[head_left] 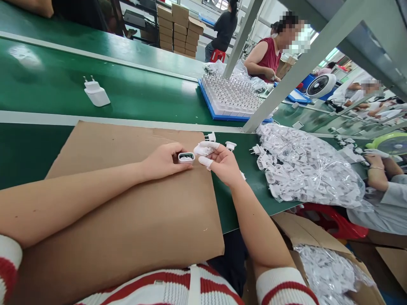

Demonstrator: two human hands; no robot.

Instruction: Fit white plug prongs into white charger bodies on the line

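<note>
My left hand (165, 160) grips a white plastic charger housing (186, 158) above the cardboard, its open end turned towards me with pale parts showing inside. Close to the right of it is my right hand (224, 163), with white covers on its fingertips. A gap shows between that thumb and the fingers, and I make out nothing held there. Just beyond these fingers lies a white plug piece (211, 137). Another plug piece (230, 145) rests on the green table to the right.
Under my arms lies a cardboard sheet (152, 220). A whole charger (96, 93) stands at the back left. A blue tray (222, 117) of pronged parts is behind a slanted metal post (254, 120). A bag of white parts (311, 165) lies right, near another person's arm (378, 171).
</note>
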